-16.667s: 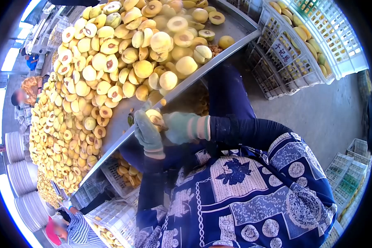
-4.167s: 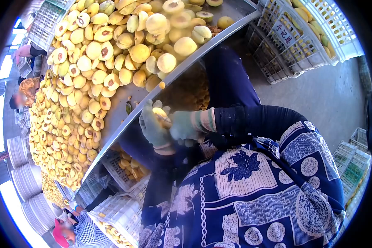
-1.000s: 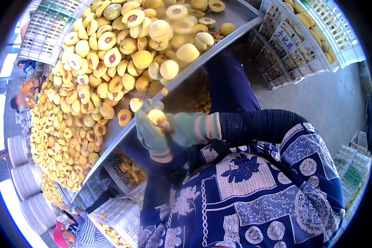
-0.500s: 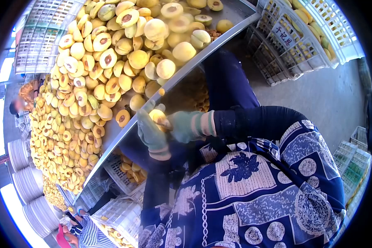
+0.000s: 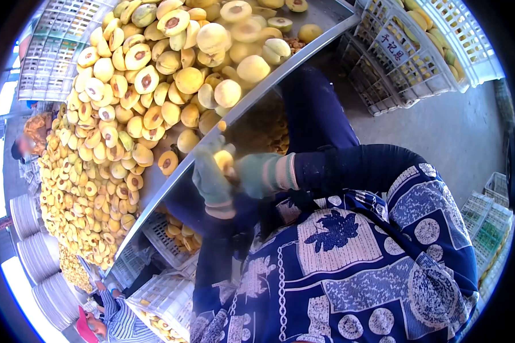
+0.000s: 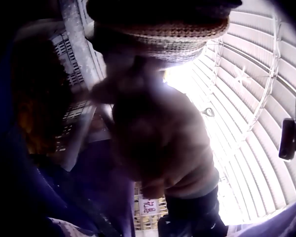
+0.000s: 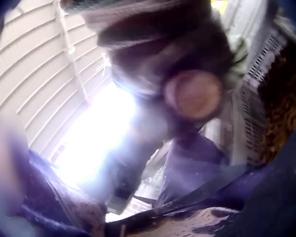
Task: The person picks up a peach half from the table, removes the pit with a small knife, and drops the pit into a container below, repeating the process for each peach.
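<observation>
In the head view my gloved left hand (image 5: 210, 182) grips a yellow peach (image 5: 223, 160) just off the table's metal edge. My gloved right hand (image 5: 260, 175) is close against the fruit, its fingers curled. The right wrist view shows a round, wooden-looking handle end (image 7: 195, 94) sticking out of the right fist; the rest of that tool is hidden. Both wrist views are dark and blurred. Nearest to the hands on the table are a cut peach half with a brown hollow (image 5: 167, 163) and another yellow peach piece (image 5: 187, 140).
A large heap of peach halves (image 5: 97, 188) covers the metal table (image 5: 154, 180). White crates of fruit (image 5: 403, 63) stand at the right, and another crate (image 5: 169, 306) is below the table edge. A white crate (image 5: 57, 51) rises behind the heap. Other people sit along the far side.
Two peach pieces have come to lie by the table edge since 4.2 seconds ago. A white crate has come closer at upper left. Over the last second, the hands shift only slightly around the peach.
</observation>
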`<act>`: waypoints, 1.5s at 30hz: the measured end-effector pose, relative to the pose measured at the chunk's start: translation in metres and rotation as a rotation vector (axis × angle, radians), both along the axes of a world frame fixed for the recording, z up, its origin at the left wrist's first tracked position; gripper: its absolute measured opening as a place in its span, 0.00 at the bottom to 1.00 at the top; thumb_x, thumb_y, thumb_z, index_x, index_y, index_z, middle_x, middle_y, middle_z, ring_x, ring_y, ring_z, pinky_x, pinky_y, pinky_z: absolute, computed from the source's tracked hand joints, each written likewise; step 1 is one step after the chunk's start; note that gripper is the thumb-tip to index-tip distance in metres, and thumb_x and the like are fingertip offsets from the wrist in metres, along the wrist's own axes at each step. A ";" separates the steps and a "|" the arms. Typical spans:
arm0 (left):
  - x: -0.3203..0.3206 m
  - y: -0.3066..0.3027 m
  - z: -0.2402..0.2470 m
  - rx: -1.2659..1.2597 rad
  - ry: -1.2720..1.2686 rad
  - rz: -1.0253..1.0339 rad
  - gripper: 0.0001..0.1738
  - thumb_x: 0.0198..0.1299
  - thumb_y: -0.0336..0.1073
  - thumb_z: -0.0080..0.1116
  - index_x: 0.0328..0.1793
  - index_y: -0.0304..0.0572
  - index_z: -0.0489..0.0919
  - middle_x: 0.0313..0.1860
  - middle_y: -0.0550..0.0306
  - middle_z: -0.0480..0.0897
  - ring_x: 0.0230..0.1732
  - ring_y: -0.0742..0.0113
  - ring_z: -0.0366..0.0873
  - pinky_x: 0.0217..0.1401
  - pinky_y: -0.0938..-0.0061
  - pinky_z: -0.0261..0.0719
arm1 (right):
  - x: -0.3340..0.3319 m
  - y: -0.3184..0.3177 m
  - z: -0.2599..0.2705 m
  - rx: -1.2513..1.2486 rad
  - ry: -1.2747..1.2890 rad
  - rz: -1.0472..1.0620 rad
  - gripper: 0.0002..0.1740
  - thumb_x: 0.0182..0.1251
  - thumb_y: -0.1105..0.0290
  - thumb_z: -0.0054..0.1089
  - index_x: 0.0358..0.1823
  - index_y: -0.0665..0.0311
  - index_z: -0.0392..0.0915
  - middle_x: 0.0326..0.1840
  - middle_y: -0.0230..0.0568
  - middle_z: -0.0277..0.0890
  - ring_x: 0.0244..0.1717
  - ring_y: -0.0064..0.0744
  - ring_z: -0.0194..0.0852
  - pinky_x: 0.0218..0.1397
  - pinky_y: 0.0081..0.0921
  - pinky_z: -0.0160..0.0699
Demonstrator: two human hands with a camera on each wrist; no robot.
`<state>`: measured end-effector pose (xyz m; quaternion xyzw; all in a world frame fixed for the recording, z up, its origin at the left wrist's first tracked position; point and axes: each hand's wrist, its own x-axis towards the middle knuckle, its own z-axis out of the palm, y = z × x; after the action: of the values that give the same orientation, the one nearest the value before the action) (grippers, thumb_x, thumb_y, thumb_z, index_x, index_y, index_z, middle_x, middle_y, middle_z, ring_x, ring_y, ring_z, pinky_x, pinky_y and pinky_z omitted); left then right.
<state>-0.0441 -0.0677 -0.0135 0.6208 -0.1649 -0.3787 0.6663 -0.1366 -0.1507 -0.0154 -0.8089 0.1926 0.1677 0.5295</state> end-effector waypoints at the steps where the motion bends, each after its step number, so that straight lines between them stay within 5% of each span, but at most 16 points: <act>1: -0.006 -0.003 -0.001 0.046 -0.074 0.034 0.31 0.69 0.55 0.40 0.53 0.29 0.75 0.44 0.45 0.81 0.35 0.67 0.77 0.31 0.80 0.74 | -0.006 -0.001 0.005 0.032 0.080 0.076 0.14 0.69 0.58 0.47 0.49 0.54 0.75 0.38 0.36 0.80 0.39 0.34 0.79 0.45 0.31 0.77; 4: -0.007 -0.012 -0.005 -0.025 -0.228 0.082 0.30 0.69 0.55 0.42 0.54 0.29 0.75 0.42 0.45 0.82 0.26 0.72 0.73 0.23 0.84 0.68 | -0.015 -0.003 0.012 0.125 0.173 -0.040 0.14 0.70 0.57 0.48 0.49 0.54 0.76 0.42 0.35 0.79 0.42 0.34 0.77 0.49 0.28 0.74; 6: -0.005 -0.013 0.007 0.100 -0.004 0.048 0.32 0.68 0.56 0.42 0.55 0.29 0.75 0.43 0.44 0.81 0.25 0.73 0.71 0.21 0.85 0.67 | -0.008 0.003 -0.021 0.315 -0.060 -0.143 0.13 0.68 0.59 0.49 0.48 0.54 0.76 0.42 0.34 0.78 0.43 0.33 0.76 0.51 0.25 0.72; 8: -0.001 -0.015 0.011 0.045 0.086 0.055 0.32 0.68 0.56 0.42 0.56 0.30 0.74 0.47 0.43 0.80 0.28 0.72 0.72 0.23 0.85 0.68 | -0.012 -0.009 0.013 0.193 -0.103 -0.107 0.10 0.66 0.61 0.49 0.43 0.55 0.75 0.34 0.34 0.77 0.33 0.33 0.76 0.40 0.30 0.77; 10: 0.006 -0.009 0.009 -0.038 0.149 -0.124 0.38 0.66 0.62 0.42 0.62 0.29 0.69 0.53 0.46 0.78 0.47 0.59 0.79 0.46 0.73 0.77 | -0.015 -0.020 0.048 0.494 0.256 -0.132 0.08 0.64 0.62 0.49 0.39 0.55 0.74 0.27 0.35 0.74 0.20 0.31 0.73 0.23 0.34 0.76; 12: 0.003 -0.010 0.002 -0.110 0.126 -0.078 0.38 0.66 0.61 0.42 0.65 0.30 0.66 0.54 0.45 0.77 0.50 0.61 0.76 0.51 0.74 0.75 | -0.013 -0.020 0.046 0.526 0.226 -0.153 0.07 0.63 0.63 0.49 0.37 0.56 0.73 0.24 0.34 0.73 0.16 0.29 0.71 0.17 0.33 0.71; 13: 0.000 -0.009 0.005 -0.108 -0.102 -0.089 0.38 0.66 0.60 0.42 0.66 0.30 0.65 0.53 0.45 0.77 0.50 0.61 0.76 0.52 0.74 0.74 | -0.011 -0.020 0.044 0.562 0.200 -0.175 0.06 0.62 0.64 0.49 0.35 0.56 0.73 0.21 0.33 0.72 0.12 0.27 0.69 0.10 0.32 0.66; 14: -0.002 -0.007 0.006 -0.101 -0.328 -0.098 0.38 0.66 0.59 0.42 0.66 0.30 0.64 0.53 0.44 0.78 0.49 0.61 0.76 0.53 0.74 0.74 | -0.010 -0.019 0.042 0.560 0.198 -0.169 0.06 0.62 0.64 0.49 0.35 0.56 0.73 0.21 0.33 0.72 0.12 0.27 0.69 0.10 0.32 0.66; 19: 0.010 0.000 0.013 -0.074 -0.020 -0.218 0.31 0.65 0.50 0.49 0.62 0.26 0.68 0.54 0.44 0.76 0.49 0.58 0.78 0.52 0.70 0.76 | -0.013 -0.022 0.047 0.546 0.279 -0.125 0.09 0.60 0.64 0.51 0.28 0.60 0.72 0.19 0.34 0.73 0.13 0.29 0.70 0.10 0.28 0.62; 31: 0.017 0.010 -0.001 0.013 0.264 -0.279 0.29 0.64 0.52 0.51 0.54 0.27 0.72 0.44 0.46 0.79 0.43 0.57 0.80 0.48 0.67 0.79 | -0.018 -0.013 0.018 0.853 0.215 -0.117 0.05 0.60 0.69 0.54 0.29 0.61 0.70 0.13 0.26 0.65 0.08 0.18 0.60 0.09 0.19 0.59; 34: 0.015 0.010 -0.001 -0.034 0.209 -0.191 0.29 0.65 0.52 0.50 0.57 0.28 0.71 0.50 0.47 0.78 0.45 0.55 0.79 0.49 0.67 0.79 | -0.021 -0.017 0.025 1.313 0.256 -0.154 0.06 0.62 0.69 0.55 0.31 0.63 0.71 0.13 0.24 0.64 0.08 0.12 0.58 0.08 0.14 0.57; 36: 0.021 0.014 -0.023 0.053 -0.756 -0.268 0.30 0.67 0.51 0.47 0.60 0.29 0.69 0.54 0.49 0.76 0.48 0.54 0.78 0.50 0.66 0.78 | -0.023 -0.011 0.028 1.390 0.218 -0.191 0.09 0.64 0.67 0.55 0.32 0.66 0.72 0.12 0.21 0.62 0.07 0.09 0.56 0.08 0.10 0.57; 37: 0.019 0.010 -0.020 0.009 -0.817 -0.223 0.30 0.69 0.51 0.44 0.63 0.29 0.67 0.55 0.48 0.75 0.49 0.52 0.78 0.51 0.67 0.78 | -0.023 -0.009 0.024 1.547 0.176 -0.192 0.10 0.65 0.66 0.54 0.34 0.68 0.72 0.12 0.22 0.62 0.07 0.11 0.57 0.09 0.10 0.58; 38: 0.016 0.010 -0.016 0.006 -0.819 -0.217 0.30 0.69 0.51 0.44 0.63 0.29 0.67 0.55 0.48 0.75 0.49 0.52 0.78 0.51 0.67 0.78 | -0.022 -0.006 0.022 1.704 0.132 -0.193 0.12 0.67 0.66 0.53 0.35 0.71 0.72 0.12 0.22 0.62 0.08 0.13 0.58 0.09 0.10 0.59; 40: 0.009 0.013 -0.004 -0.166 0.003 -0.119 0.29 0.69 0.50 0.42 0.64 0.31 0.66 0.56 0.46 0.74 0.50 0.52 0.78 0.47 0.68 0.79 | -0.021 0.005 0.021 1.697 0.081 -0.179 0.13 0.70 0.64 0.49 0.33 0.66 0.73 0.10 0.18 0.60 0.06 0.10 0.55 0.08 0.11 0.59; 45: 0.006 0.014 -0.014 -0.244 -0.418 -0.056 0.29 0.67 0.54 0.44 0.65 0.39 0.67 0.50 0.45 0.78 0.34 0.62 0.79 0.30 0.75 0.79 | -0.017 0.022 0.018 1.935 -0.069 -0.229 0.14 0.71 0.61 0.49 0.32 0.65 0.73 0.09 0.18 0.59 0.06 0.10 0.55 0.09 0.12 0.60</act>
<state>-0.0381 -0.0538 -0.0280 0.5959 -0.3610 -0.2376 0.6769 -0.1532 -0.1290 0.0027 -0.0054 0.0335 0.1772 0.9836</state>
